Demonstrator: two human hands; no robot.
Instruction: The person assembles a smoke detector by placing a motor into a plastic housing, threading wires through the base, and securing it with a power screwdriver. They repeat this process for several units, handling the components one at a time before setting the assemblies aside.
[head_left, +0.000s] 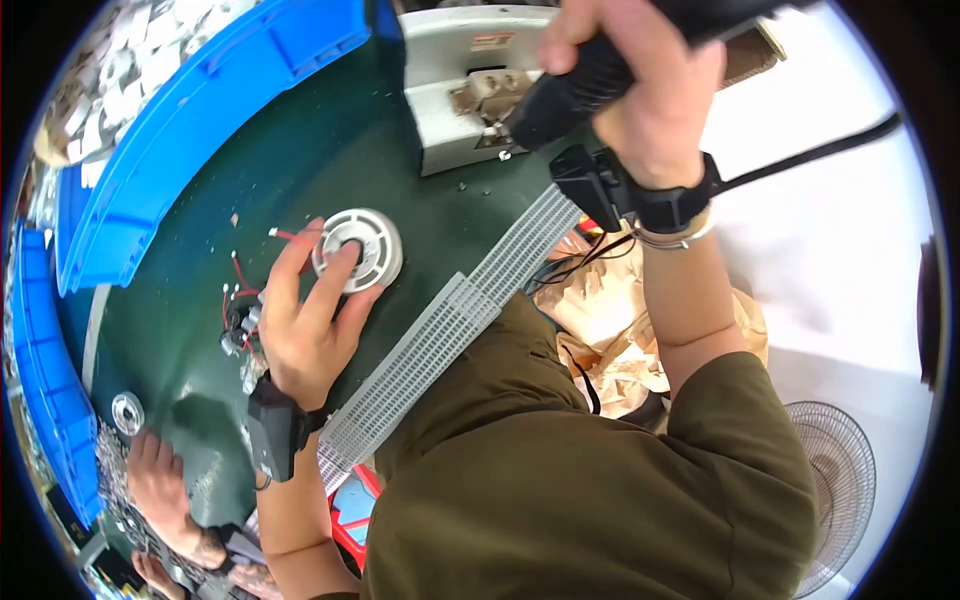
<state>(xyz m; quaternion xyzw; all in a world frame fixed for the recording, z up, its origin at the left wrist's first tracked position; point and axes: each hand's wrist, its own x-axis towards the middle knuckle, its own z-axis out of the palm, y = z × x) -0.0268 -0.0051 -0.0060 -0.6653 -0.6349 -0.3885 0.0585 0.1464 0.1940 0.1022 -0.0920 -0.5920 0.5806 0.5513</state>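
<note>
My left hand (310, 325) grips a white round plastic housing (385, 235) with slotted openings, its fingers over the middle and the thumb along the near side. A short red wire (283, 234) sticks out beside the fingers. My right hand (655, 110) is wrapped round a black electric screwdriver (570, 105), pointing down and left. Its tip is close to the front of a grey metal screw feeder (440, 130) at the far edge of the green table; whether they touch I cannot tell. Small parts with red and black wires (240, 325) lie left of my left hand.
Blue bins (215, 100) line the far left, with white parts piled behind. A white perforated strip (410, 365) runs along the near table edge. At lower left are a co-worker's hand (160, 485) and a round part (127, 412). Brown paper (610, 320) and a fan (830, 480) stand right.
</note>
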